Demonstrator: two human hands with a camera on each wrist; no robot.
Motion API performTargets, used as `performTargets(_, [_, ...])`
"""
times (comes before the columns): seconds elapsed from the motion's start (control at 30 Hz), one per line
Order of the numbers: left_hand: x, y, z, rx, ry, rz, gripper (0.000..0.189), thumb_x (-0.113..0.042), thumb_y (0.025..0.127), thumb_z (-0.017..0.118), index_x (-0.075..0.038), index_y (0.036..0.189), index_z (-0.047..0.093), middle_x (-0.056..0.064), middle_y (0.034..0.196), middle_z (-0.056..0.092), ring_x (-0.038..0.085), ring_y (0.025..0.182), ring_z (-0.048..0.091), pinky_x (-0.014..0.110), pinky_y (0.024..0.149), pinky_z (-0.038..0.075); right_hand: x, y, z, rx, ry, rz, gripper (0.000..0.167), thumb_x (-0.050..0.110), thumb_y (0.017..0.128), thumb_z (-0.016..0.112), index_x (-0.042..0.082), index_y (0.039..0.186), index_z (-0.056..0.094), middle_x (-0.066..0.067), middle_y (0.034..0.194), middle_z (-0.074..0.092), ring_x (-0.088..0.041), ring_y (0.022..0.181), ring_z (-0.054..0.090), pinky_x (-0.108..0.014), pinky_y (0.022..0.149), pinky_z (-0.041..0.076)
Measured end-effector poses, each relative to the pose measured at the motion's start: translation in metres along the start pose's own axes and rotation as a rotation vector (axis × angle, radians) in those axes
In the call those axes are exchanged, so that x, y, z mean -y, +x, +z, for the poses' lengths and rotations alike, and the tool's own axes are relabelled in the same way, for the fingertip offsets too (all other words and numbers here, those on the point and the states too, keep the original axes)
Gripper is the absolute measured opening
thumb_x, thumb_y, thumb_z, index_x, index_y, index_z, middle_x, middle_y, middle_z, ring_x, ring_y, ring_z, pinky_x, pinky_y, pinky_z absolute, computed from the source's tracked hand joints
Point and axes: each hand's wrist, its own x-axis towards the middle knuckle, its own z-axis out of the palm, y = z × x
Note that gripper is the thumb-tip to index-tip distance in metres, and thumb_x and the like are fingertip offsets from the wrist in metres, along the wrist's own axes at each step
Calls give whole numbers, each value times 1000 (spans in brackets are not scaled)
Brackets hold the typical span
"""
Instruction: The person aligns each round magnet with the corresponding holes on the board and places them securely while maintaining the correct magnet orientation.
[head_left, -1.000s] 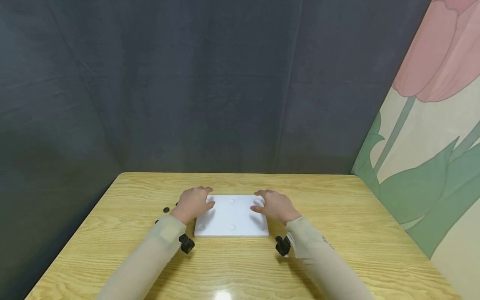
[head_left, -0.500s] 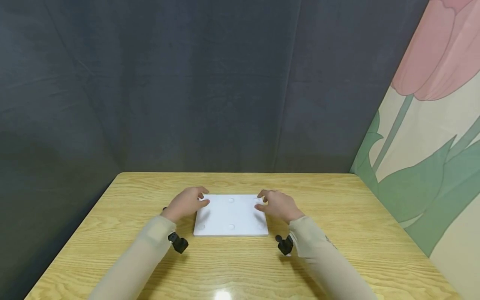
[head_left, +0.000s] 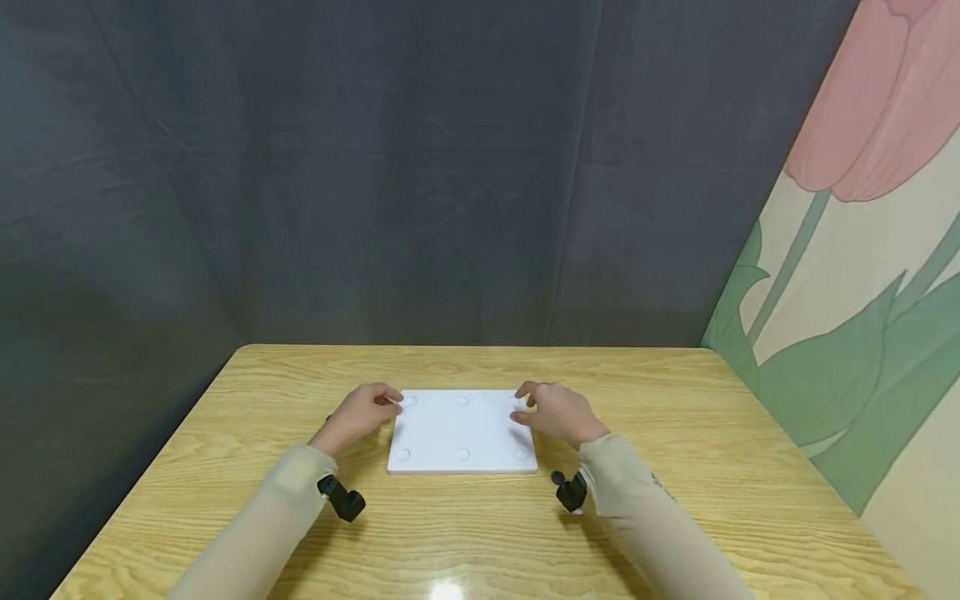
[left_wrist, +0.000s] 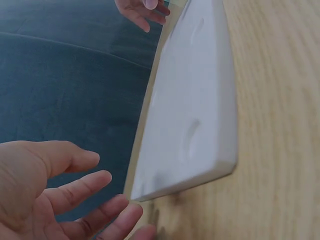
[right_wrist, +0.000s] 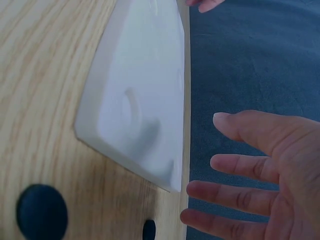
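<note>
A white rectangular board [head_left: 463,429] with several shallow round recesses lies flat on the wooden table. My left hand [head_left: 363,410] hovers by the board's far left corner. In the left wrist view its fingers [left_wrist: 95,215] are spread and hold nothing. My right hand [head_left: 561,412] is over the far right corner, its shadow falling on the board. The right wrist view shows its thumb and fingers [right_wrist: 245,195] apart, also holding nothing. From that same view, black discs [right_wrist: 41,212] are visible on the table beside the board's right side.
One black disc [head_left: 557,477] shows near my right wrist camera [head_left: 572,493]. Another disc [head_left: 329,417] is mostly hidden behind my left wrist. A dark curtain [head_left: 420,183] hangs behind the table [head_left: 465,533], and a flower-painted wall [head_left: 847,333] borders the right.
My left hand has moved left, away from the board's middle, baring the far left recess and covering discs there. My right hand has shifted slightly right. The board has stayed in place.
</note>
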Motion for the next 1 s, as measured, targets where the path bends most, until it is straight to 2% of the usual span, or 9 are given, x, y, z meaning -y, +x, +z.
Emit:
performTargets(0.13, [5, -1, 3, 3, -102, -65, 31, -13, 96, 57, 0, 123, 60, 16, 113, 60, 23, 92, 62, 35, 76, 54, 0, 0, 0, 0, 6, 2, 40, 39, 88, 68, 14, 119, 66, -5, 105, 70, -19, 88, 66, -41, 73, 53])
performTargets(0.3, [10, -1, 9, -14, -135, -100, 29, -10, 95, 57, 2, 121, 61, 17, 112, 61, 21, 91, 62, 33, 76, 54, 0, 1, 1, 2, 10, -2, 40, 39, 88, 68, 14, 120, 65, -5, 105, 70, -19, 87, 66, -40, 73, 53])
performTargets(0.47, [14, -2, 11, -14, -155, -94, 28, -7, 93, 58, 2, 119, 62, 17, 115, 61, 21, 93, 62, 34, 79, 54, -1, 1, 2, 1, 12, -7, 40, 39, 88, 68, 14, 119, 66, -5, 105, 70, -18, 86, 66, -40, 73, 53])
performTargets(0.67, [15, -3, 13, -7, -151, -64, 29, -1, 86, 61, 3, 115, 63, 16, 100, 62, 20, 81, 58, 32, 72, 52, -1, 2, 3, 5, 9, -5, 40, 40, 89, 67, 15, 120, 65, -5, 106, 70, -18, 87, 67, -40, 74, 53])
performTargets(1.0, [16, -1, 15, -11, -90, -50, 28, 1, 83, 66, 2, 111, 65, 15, 99, 61, 20, 82, 59, 31, 71, 53, -1, 3, 6, 10, 15, -4, 39, 40, 90, 65, 16, 120, 65, -4, 107, 70, -19, 89, 67, -40, 73, 53])
